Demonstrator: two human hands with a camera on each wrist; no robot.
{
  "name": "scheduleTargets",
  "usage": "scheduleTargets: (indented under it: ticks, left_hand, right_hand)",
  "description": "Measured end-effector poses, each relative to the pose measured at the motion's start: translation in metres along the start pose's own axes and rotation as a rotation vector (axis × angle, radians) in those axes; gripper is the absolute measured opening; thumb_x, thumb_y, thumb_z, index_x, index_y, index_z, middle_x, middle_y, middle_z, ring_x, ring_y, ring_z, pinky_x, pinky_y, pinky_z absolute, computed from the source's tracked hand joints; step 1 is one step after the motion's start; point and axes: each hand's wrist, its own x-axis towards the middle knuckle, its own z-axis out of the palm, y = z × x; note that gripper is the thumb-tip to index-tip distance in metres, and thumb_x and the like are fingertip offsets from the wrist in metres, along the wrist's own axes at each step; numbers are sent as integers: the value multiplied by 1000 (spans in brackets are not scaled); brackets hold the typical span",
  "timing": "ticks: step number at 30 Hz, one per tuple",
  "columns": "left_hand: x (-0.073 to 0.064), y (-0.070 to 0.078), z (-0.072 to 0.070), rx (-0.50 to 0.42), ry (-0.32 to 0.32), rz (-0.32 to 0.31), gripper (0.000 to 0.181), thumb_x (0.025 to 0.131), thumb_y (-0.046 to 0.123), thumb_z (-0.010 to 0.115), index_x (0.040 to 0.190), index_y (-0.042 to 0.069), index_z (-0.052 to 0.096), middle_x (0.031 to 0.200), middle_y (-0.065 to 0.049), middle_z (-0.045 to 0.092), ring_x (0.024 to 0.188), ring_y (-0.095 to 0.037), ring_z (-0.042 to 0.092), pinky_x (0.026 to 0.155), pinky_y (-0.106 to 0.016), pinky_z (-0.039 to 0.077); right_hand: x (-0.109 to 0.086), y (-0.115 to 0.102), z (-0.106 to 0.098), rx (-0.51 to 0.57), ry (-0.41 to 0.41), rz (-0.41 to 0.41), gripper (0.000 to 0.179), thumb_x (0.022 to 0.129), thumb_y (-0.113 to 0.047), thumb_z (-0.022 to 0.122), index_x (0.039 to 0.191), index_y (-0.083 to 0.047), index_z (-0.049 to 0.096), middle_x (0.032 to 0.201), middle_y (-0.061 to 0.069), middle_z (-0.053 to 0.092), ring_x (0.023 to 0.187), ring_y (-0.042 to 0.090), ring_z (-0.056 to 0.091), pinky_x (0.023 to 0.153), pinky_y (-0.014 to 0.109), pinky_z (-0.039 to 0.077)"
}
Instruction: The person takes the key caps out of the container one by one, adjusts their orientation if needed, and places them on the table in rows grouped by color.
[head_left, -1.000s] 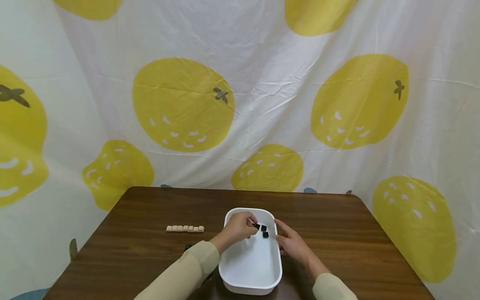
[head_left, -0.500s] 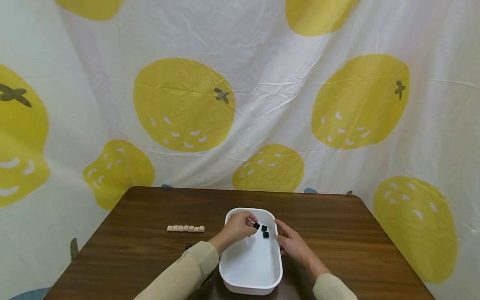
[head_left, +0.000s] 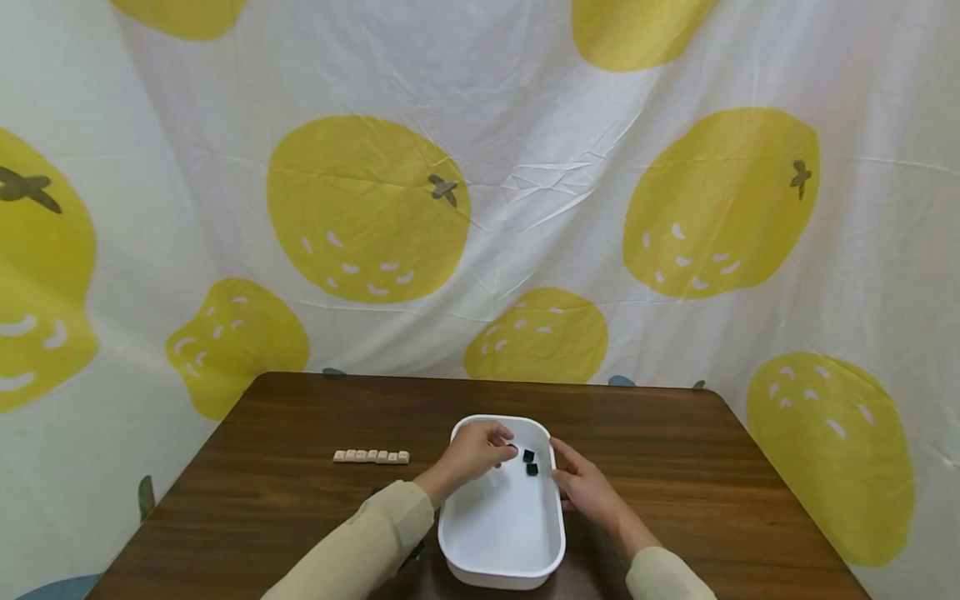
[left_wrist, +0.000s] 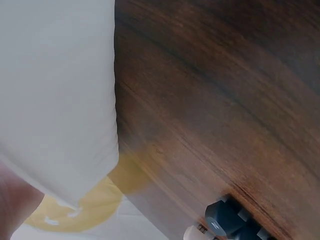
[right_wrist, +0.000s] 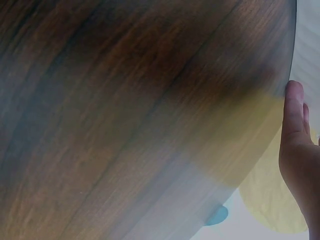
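Observation:
A white tub stands on the table with two black keycaps inside, near its right wall. Over the tub's far half is my left hand, thumb and fingers pinched together on a black keycap that they now almost wholly hide. My right hand rests against the tub's right side, its fingers fairly straight along the outer wall. The right wrist view shows those fingers touching the wall. In the left wrist view the tub wall covers most of the left hand.
Several beige keycaps lie in a row on the brown wooden table, left of the tub. More black keycaps sit beside them, largely behind the left sleeve in the head view. A lemon-print curtain hangs behind the table.
The black keycap between my left fingers has turned out of sight behind them. The left hand has shifted only slightly; right hand and tub have kept their places.

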Motion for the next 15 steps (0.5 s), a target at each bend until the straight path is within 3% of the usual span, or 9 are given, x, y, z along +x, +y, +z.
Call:
scheduleTargets:
  ticks: [3, 7, 15]
  left_hand:
    - [-1, 1, -4, 7, -14, -11, 25, 86, 11, 76, 105, -5, 73, 79, -1, 67, 65, -9, 61, 57, -23, 49]
    - [-3, 3, -12, 29, -20, -48, 24, 87, 15, 77, 105, 1, 75, 85, 2, 68, 74, -10, 60, 64, -26, 50]
    - [-14, -1, -40, 5, 32, -27, 24, 88, 14, 76, 109, 4, 74, 88, 1, 66, 79, -14, 58, 66, -28, 50]
  right_hand:
    - [0, 0, 0, 2, 2, 1, 54, 99, -5, 49, 151, -4, 36, 110, 20, 58, 84, 27, 65, 73, 46, 57]
    - [0, 0, 0, -4, 3, 7, 54, 99, -4, 49, 151, -4, 37, 110, 21, 58, 83, 27, 65, 73, 46, 57]
    - [0, -1, -1, -15, -12, 10, 55, 99, -6, 50, 152, -6, 35, 116, 24, 57, 87, 28, 65, 77, 48, 56]
